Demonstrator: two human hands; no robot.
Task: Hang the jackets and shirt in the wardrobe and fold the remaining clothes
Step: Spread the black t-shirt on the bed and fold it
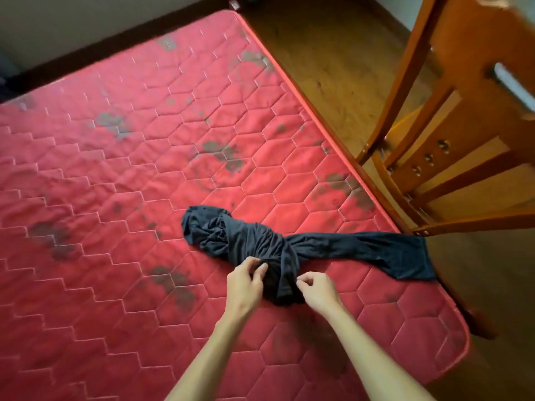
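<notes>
Since the dark garment (249, 241) looks thin and floppy (tail trailing toward 3 o'clock), I'd grab hem corners; left hand (246, 280) pinches it, right hand (318, 287) can't tell.

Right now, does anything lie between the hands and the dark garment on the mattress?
Nothing visible does. The left hand and the right hand both pinch the near end of the dark garment, which lies crumpled on the red mattress.

Red quilted mattress (115, 169) with hexagon stitching, blotched with grey stains; orange-brown wooden chair (451, 117) just beside its right edge, on brown wooden floor (327, 62); pale wall (72, 21) beyond far edge.
</notes>
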